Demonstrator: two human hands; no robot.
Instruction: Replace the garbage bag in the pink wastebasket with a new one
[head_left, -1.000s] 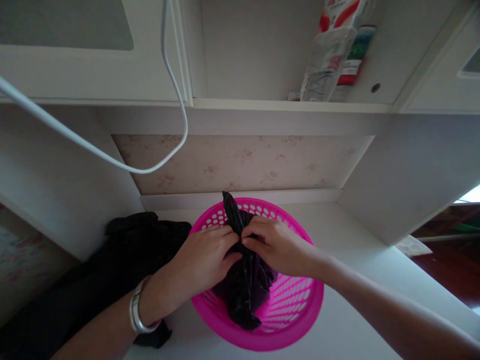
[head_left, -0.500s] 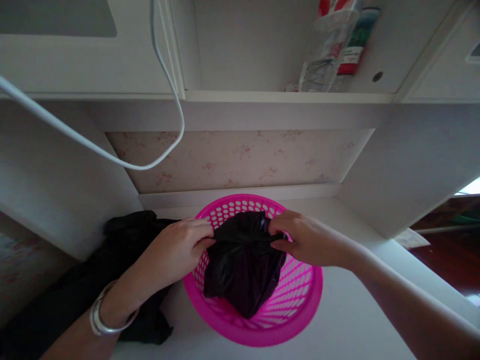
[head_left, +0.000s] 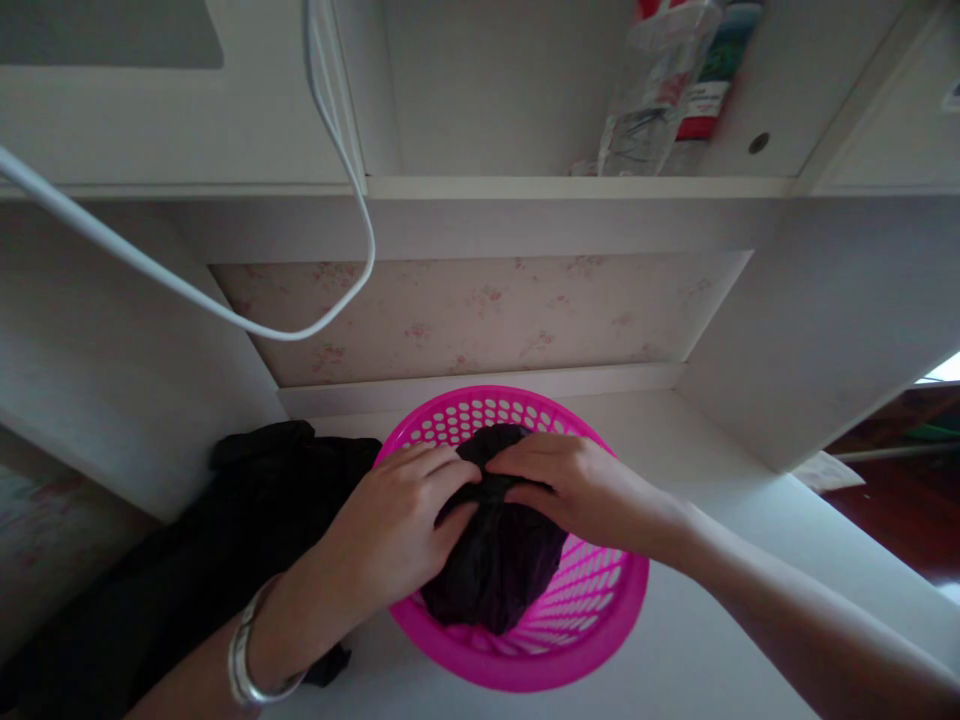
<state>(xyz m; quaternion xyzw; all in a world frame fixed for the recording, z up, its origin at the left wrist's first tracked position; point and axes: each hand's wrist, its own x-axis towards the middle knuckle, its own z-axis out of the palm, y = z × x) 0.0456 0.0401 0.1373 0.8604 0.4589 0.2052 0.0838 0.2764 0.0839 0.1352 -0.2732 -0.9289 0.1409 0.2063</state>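
Observation:
A crumpled, thin, slightly shiny black plastic bag [head_left: 499, 570] lies bunched inside a pink perforated plastic basket [head_left: 517, 675]. My left hand [head_left: 409, 510], with a silver bangle at its wrist, pinches the bag's gathered top from the left. From the right, my right hand [head_left: 566, 485] grips the same gathered top between thumb and fingers. The fingertips of both hands are close together over the middle of the bag. Part of the bag is hidden under the hands.
Dark cloth [head_left: 247, 530] lies in a heap left of the basket on the white surface [head_left: 720, 600]. A white cable [head_left: 292, 333] hangs at the upper left. Above is a shelf [head_left: 525, 188] holding a clear plastic container [head_left: 645, 110] and a green-and-red container [head_left: 709, 95].
Both hands have moved inward along the bag, so their fingertips are now near each other. The bag looks more bunched, while the basket stays nearly in place.

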